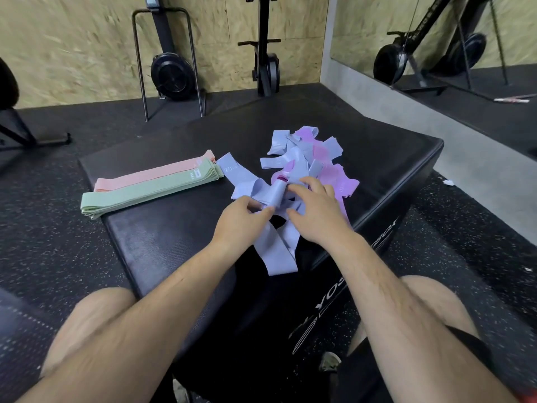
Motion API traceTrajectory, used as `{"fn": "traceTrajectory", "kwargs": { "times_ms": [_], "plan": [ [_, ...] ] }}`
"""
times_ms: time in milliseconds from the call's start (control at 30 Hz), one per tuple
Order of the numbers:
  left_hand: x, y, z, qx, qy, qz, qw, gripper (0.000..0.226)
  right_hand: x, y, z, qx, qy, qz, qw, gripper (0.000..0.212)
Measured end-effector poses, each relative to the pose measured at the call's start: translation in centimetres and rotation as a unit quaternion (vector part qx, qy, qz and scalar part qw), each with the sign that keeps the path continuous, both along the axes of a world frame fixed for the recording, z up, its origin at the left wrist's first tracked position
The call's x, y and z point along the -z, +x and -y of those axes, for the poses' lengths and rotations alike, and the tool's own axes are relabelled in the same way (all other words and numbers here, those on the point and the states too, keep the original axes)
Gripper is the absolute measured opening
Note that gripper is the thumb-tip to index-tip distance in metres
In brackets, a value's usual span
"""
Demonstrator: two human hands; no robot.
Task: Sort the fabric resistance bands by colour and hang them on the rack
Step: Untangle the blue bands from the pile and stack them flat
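Black padded box (162, 245) with bands (293, 158), speckled rubber floor (43, 242), chipboard walls (72, 39), mirror (363, 30)

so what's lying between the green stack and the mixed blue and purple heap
A loose blue band printed 20 lies between the green stack and the heap on the black box, running toward the left hand; head view shows it.

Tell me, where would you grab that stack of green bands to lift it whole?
Probably take the green stack by its near-left end, from the left: it lies flat, and that end reaches the edge of the black box, letting fingers slip under every layer.
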State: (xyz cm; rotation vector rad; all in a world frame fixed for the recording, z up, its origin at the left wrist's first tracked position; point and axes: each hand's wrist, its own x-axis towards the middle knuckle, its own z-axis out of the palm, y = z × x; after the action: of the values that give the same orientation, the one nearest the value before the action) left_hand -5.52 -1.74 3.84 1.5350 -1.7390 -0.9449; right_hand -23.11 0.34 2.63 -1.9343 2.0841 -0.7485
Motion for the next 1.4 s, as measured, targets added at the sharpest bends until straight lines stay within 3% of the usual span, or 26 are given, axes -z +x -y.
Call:
{"fn": "traceTrajectory", "kwargs": {
  "times_ms": [233,400,533,600,733,833,900,967,1033,1100,1167,1300,1400],
  "plan": [
    [-1.6,-0.1,1.6,0.042,-0.045,-0.059,0.996,0.023,-0.8,0.0,0.7,0.032,-0.116,0.061,0.991,0.040],
    [-1.9,0.3,1.7,0.086,-0.056,-0.077,0.992,0.020,-0.8,0.2,1.5,0.019,-0.158,0.051,0.986,0.016],
    [-2.2,0.7,1.7,0.092,-0.052,-0.103,0.989,0.021,-1.6,0.8,1.4,-0.031,-0.114,0.059,0.991,0.048],
    [-2.2,0.9,1.7,0.097,-0.046,-0.108,0.988,0.021,-1.8,1.1,1.2,-0.066,-0.105,0.055,0.991,0.053],
    [-2.1,1.2,1.6,0.081,-0.055,-0.100,0.990,0.023,-2.0,0.6,1.5,-0.094,-0.102,0.113,0.984,0.016],
    [-1.9,1.4,1.6,0.043,-0.051,-0.102,0.993,0.024,-2.5,0.3,1.7,-0.063,-0.127,0.134,0.981,0.010],
    [-1.6,1.7,1.7,0.026,-0.051,-0.104,0.993,0.026,-2.7,0.2,1.9,0.008,-0.160,0.187,0.969,0.015],
    [-1.4,2.1,1.8,0.017,-0.052,-0.108,0.993,0.028,-3.1,-0.1,2.2,0.091,-0.191,0.290,0.933,0.017],
    [-1.3,2.5,1.8,0.013,-0.051,-0.114,0.992,0.027,-3.6,-0.6,2.3,0.109,-0.165,0.370,0.908,0.012],
    [-1.2,2.7,1.7,0.008,-0.055,-0.111,0.992,0.025,-3.5,-1.0,1.9,0.085,-0.124,0.294,0.944,0.047],
    [-1.2,2.6,1.6,0.001,-0.060,-0.107,0.992,0.023,-3.1,-1.1,1.4,0.061,-0.120,0.161,0.978,0.061],
    [-1.1,2.4,1.3,-0.001,-0.059,-0.120,0.991,0.023,-1.7,-0.6,0.5,-0.033,0.018,0.006,0.999,0.062],
    [-0.8,2.3,0.9,0.005,-0.054,-0.115,0.992,0.025,-1.0,-0.7,1.1,-0.013,-0.005,0.014,1.000,0.030]
  ]
}}
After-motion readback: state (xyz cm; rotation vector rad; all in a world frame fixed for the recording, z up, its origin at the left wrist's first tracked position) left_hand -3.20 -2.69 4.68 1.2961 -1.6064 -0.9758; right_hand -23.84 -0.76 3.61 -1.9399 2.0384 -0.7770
